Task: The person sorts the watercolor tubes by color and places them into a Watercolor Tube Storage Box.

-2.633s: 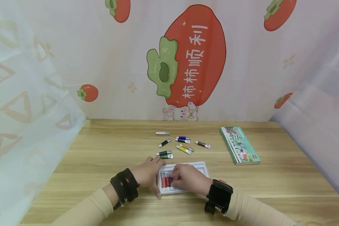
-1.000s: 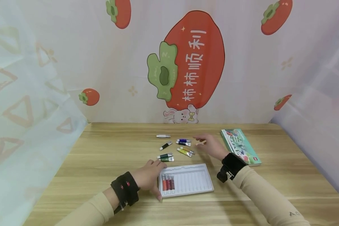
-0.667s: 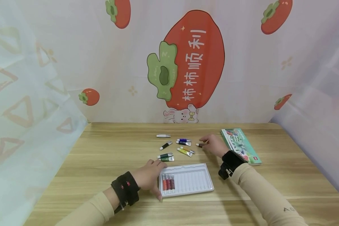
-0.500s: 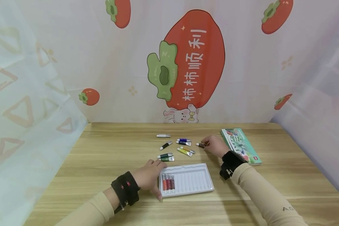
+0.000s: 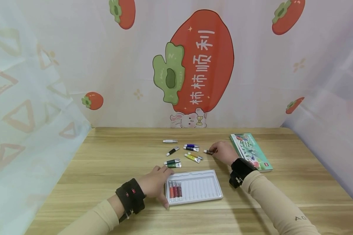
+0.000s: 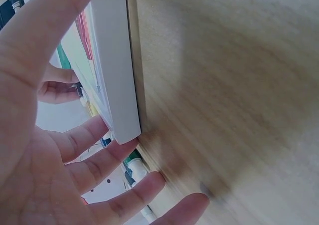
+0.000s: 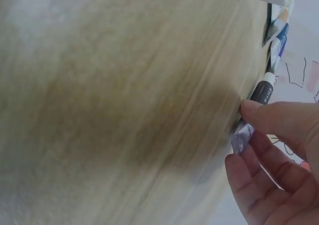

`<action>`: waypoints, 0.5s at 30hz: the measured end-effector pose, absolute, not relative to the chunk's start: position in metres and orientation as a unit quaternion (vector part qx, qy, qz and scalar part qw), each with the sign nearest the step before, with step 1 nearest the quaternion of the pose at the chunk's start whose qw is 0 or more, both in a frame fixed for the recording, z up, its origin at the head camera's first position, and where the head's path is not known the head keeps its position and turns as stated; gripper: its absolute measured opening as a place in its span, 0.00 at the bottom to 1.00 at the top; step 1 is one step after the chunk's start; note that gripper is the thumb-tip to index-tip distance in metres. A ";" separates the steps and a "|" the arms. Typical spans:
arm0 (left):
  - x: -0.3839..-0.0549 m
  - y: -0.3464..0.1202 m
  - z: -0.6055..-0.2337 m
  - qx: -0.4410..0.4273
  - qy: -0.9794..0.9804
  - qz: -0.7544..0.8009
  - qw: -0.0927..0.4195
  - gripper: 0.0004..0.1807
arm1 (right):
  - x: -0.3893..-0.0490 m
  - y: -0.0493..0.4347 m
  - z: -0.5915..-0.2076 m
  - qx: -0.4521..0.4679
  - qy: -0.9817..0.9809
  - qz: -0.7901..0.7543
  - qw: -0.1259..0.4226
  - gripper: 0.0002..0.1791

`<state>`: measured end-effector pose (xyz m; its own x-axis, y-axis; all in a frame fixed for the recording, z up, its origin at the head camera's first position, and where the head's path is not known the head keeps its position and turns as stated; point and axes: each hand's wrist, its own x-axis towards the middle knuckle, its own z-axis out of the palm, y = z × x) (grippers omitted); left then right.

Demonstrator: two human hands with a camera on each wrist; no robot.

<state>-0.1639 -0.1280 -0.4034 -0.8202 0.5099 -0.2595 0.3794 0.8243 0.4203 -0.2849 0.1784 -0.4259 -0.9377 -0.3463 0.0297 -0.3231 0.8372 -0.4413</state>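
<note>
At the back right, my right hand [image 5: 224, 152] pinches a dark brown paint tube [image 5: 208, 152] between thumb and fingers. In the right wrist view the tube [image 7: 263, 93] has its white cap pointing away and its silver crimped end by the fingertips. My left hand [image 5: 154, 183] spans the left end of a white plastic tray [image 5: 201, 190], thumb at the near corner and fingers at the far one. Those fingers [image 6: 102, 167] look fairly straight in the left wrist view. Three red-toned paint tubes [image 5: 175, 191] fill the tray's leftmost slots; its other slots are bare.
Behind the tray lie green tubes [image 5: 172, 163], yellow tubes [image 5: 193, 158], blue tubes [image 5: 191, 148], a black tube [image 5: 173, 151] and a white tube [image 5: 170, 141]. A teal illustrated box [image 5: 251, 151] lies right of my right hand. A printed curtain [image 5: 135, 65] hangs behind the table.
My right hand has gone from the tray to the brown tube at the back right and taken hold of it. The third tube in the tray is uncovered. My left hand stays put.
</note>
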 end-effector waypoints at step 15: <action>-0.163 -0.129 -0.401 0.240 0.936 0.183 0.181 0.64 | -0.283 0.184 -0.423 -0.125 0.895 -0.415 0.104 0.11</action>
<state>-0.1628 -0.1288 -0.4014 -0.8189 0.5162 -0.2509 0.3834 0.8173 0.4301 -0.2834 0.1843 -0.4234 -0.9469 -0.3109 -0.0822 -0.1381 0.6240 -0.7691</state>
